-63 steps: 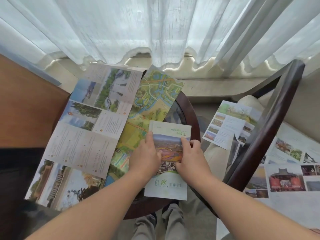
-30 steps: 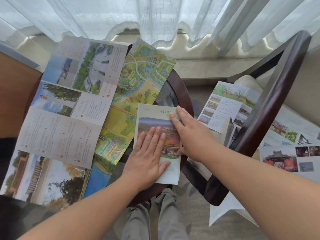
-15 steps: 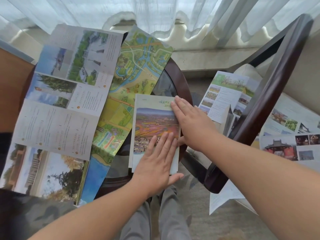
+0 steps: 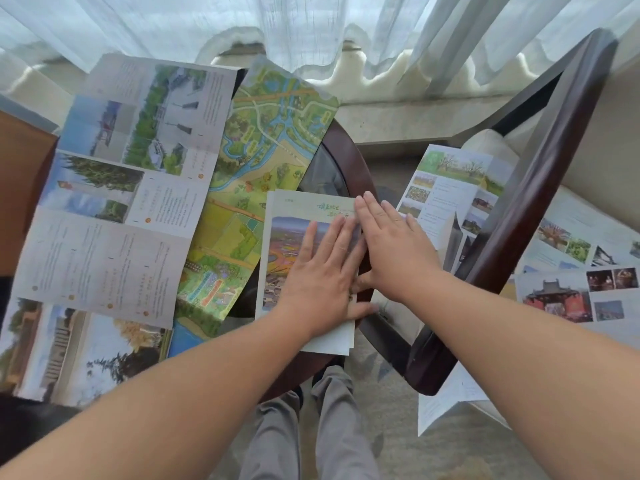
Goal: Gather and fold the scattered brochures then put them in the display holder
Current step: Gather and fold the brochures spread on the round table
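Observation:
A folded brochure (image 4: 287, 244) with a landscape photo cover lies on the round dark table (image 4: 346, 157). My left hand (image 4: 322, 275) lies flat on its lower half, fingers spread. My right hand (image 4: 391, 244) presses flat along its right edge, fingers pointing away from me. Neither hand grips it. An unfolded green map brochure (image 4: 256, 161) lies beside it on the left. Further left a large unfolded photo brochure (image 4: 114, 220) overhangs the table. No display holder is in view.
A dark wooden chair arm (image 4: 526, 202) runs diagonally on the right. More unfolded brochures (image 4: 453, 188) lie on the pale seat cushion, one with a red building (image 4: 568, 299). White curtains (image 4: 311, 29) hang behind. My grey-trousered legs (image 4: 311, 427) are below the table.
The folded brochure stays in place while both hands go from pinching it to lying flat on it. My left hand has slid down and back up the cover.

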### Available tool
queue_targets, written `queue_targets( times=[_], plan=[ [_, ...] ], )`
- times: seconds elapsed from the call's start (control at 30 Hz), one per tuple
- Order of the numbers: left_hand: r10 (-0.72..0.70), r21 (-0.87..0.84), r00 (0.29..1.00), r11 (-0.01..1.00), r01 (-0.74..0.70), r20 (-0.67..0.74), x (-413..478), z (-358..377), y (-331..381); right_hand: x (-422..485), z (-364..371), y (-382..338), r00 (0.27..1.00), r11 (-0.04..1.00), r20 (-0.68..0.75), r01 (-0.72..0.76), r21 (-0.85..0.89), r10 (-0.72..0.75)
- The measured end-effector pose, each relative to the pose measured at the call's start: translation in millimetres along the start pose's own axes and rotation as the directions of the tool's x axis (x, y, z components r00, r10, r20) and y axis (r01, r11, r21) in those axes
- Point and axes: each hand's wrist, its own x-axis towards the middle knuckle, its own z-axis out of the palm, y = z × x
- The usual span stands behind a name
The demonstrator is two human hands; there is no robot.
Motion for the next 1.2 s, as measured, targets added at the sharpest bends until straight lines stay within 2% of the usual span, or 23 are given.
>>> queue_targets(
  times=[0.23, 0.33, 0.4, 0.47, 0.5, 0.57, 0.83, 0.97, 1.1, 1.2],
  plan=[
    [0.060, -0.057, 0.997, 0.997, -0.058, 0.042, -47, 12, 11, -2, 3, 1, 1.000, 1.000, -0.003, -0.017, -0.020, 0.017],
    [0.118, -0.124, 0.993, 0.985, -0.117, 0.000, -68, 14, 7, -1, 2, -2, 0.999, 0.999, 0.012, -0.030, -0.036, 0.030],
    [0.019, -0.141, 0.998, 0.990, -0.026, -0.054, -54, 5, -18, 1, 1, -4, 0.999, 0.999, 0.025, -0.036, -0.039, 0.037],
    [-0.135, -0.131, 0.991, 0.982, 0.133, -0.008, -26, -10, -55, 2, 0, -5, 0.998, 0.998, 0.037, -0.045, -0.038, 0.046],
    [-0.159, -0.089, 0.987, 0.983, 0.159, 0.011, -15, -14, -71, 1, 0, -6, 0.998, 0.998, 0.039, -0.051, -0.042, 0.052],
    [-0.130, -0.020, 0.991, 0.991, 0.130, 0.015, -7, -12, -86, 1, 2, -7, 0.997, 0.997, 0.036, -0.060, -0.051, 0.061],
    [-0.018, 0.013, 1.000, 1.000, 0.018, 0.026, -75, 16, -55, -3, -3, -11, 0.995, 0.995, 0.057, -0.074, -0.065, 0.078],
    [0.011, -0.044, 1.000, 0.999, -0.010, 0.028, -46, 11, -6, 0, -5, -11, 0.995, 0.994, 0.063, -0.078, -0.079, 0.083],
    [0.029, -0.045, 0.993, 0.999, -0.024, 0.114, -59, 18, 20, -1, -2, -10, 0.993, 0.989, 0.064, -0.086, -0.118, 0.094],
    [0.128, -0.205, 0.977, 0.974, -0.092, 0.170, -91, 7, 14, -2, -10, -15, 0.988, 0.985, 0.096, -0.109, -0.131, 0.122]
  ],
)
